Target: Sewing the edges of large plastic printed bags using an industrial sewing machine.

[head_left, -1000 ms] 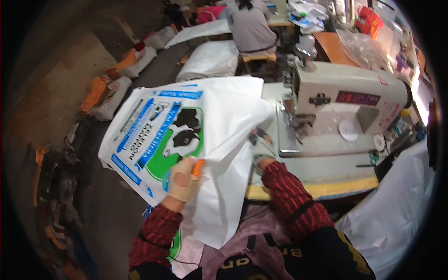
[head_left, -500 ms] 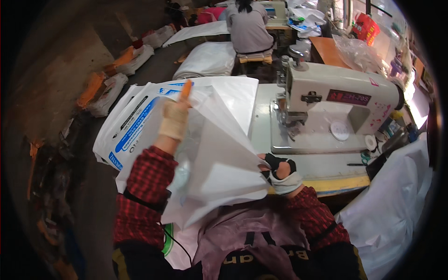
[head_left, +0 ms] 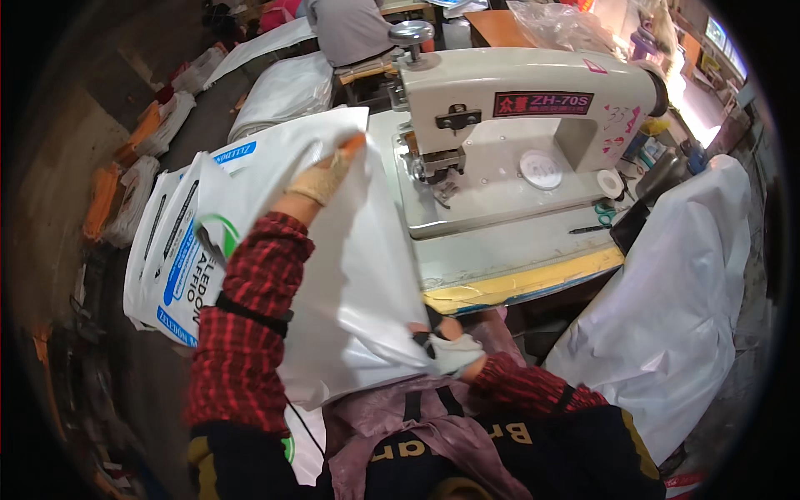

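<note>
We see the left hand [head_left: 323, 177], in a tan glove, raised at the top edge of a white woven plastic sack [head_left: 354, 283]. Its fingers are closed, pinching that upper edge near the cream industrial sewing machine [head_left: 517, 125]. Our read: the edge is held high so it lines up with the machine's needle area.

The right hand [head_left: 450, 350], in a white glove, is low near the body, fingers clamped on the sack's lower corner. Held at two opposite ends, the sack is stretched taut and flat, slanting from the lap up across the front left of the pale grey desk [head_left: 517, 250]. Likely this keeps the sheet from folding.

Left of the sack lies a stack of white sacks printed in blue and green [head_left: 171, 258], just beside the left sleeve, presumably within reach. A big white plastic-covered bundle [head_left: 675, 300] stands right of the desk. Small scissors with teal handles [head_left: 606, 212] rest on the desk by the machine base. Another person in a grey top [head_left: 350, 29] sits beyond, apart from us.
</note>
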Available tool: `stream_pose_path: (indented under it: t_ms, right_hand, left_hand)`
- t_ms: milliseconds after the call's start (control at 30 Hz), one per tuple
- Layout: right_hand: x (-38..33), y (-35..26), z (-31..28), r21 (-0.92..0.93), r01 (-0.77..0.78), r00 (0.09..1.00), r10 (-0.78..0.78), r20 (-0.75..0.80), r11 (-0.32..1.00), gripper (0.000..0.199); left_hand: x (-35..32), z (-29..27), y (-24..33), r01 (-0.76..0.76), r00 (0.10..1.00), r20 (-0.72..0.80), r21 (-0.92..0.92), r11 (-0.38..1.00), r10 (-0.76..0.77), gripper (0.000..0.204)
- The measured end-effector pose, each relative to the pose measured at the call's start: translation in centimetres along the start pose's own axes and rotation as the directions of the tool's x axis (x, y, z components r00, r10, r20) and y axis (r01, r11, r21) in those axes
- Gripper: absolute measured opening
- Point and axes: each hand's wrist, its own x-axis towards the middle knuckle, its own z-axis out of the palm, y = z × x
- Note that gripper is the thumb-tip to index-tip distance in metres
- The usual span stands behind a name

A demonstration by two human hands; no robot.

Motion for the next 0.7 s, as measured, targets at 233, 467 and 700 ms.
stream_pose_path:
  t_ms: [233,467,700]
  right_hand:
    - [-2.5,7.3,0.5,0.190,-0.157,0.958,0.196,-0.211,0.969,0.038]
    - [-0.8,6.7,-2.6,-0.072,-0.244,0.970,0.244,0.001,0.967,0.043]
    - [7.4,3.8,-5.8,-0.237,-0.174,0.975,0.202,0.097,0.956,0.045]
  left_hand:
    - [-0.1,10.1,12.2,0.350,0.920,0.308,-0.371,0.860,-0.242,0.047]
    - [3.2,14.2,7.8,-0.064,0.994,0.094,0.183,0.981,0.047,0.035]
    - [4.3,3.0,11.6,-0.211,0.678,0.723,0.369,0.905,-0.137,0.032]
